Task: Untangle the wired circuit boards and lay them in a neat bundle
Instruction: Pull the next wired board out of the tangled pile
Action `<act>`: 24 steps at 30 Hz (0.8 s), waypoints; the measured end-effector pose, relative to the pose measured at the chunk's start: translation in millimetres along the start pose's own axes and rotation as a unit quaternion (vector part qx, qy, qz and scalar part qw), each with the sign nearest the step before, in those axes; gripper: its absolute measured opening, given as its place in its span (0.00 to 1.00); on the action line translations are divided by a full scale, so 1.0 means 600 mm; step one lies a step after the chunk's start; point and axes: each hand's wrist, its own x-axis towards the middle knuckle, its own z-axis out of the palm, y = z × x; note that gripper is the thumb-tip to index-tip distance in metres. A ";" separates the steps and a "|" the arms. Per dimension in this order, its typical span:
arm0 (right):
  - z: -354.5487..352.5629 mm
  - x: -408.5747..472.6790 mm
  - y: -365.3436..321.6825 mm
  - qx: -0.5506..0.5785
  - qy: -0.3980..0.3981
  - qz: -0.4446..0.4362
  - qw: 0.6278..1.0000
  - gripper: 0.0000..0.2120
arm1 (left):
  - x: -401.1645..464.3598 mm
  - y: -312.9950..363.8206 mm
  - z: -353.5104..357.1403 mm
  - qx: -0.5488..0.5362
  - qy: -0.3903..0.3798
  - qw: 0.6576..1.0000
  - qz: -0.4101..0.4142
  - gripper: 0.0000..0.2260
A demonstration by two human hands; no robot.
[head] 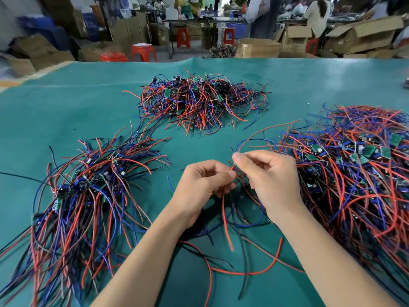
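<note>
Setting: a bench (pixel 66 103) covered in green cloth, seen from above by the person working at it.
Left hand (pixel 202 185): fingers curled, pinching a small cluster of wires just above the bench, near its middle.
Right hand (pixel 269 173): thumb and forefinger pinching a red wire (pixel 226 218) at the same cluster, touching the left hand's fingertips.
Piece in hand: red, blue and black leads trail down toward the viewer; its board is hidden between the fingers.
Tangled heap (pixel 354 169): wired circuit boards, just right of the right hand.
Sorted bundle (pixel 88 196): wires lying roughly parallel, left of the left hand.
Far pile (pixel 199 103): another tangle, well behind.
Step, as judged: teasing one wired board free of its neighbours.
Next move, as judged: draw the leads straight, then lay the piece on the left bundle, aligned.
</note>
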 end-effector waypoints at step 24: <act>-0.036 0.034 -0.124 0.095 0.249 -0.049 0.963 0.12 | -0.005 -0.001 0.002 0.073 -0.096 0.992 0.019 0.06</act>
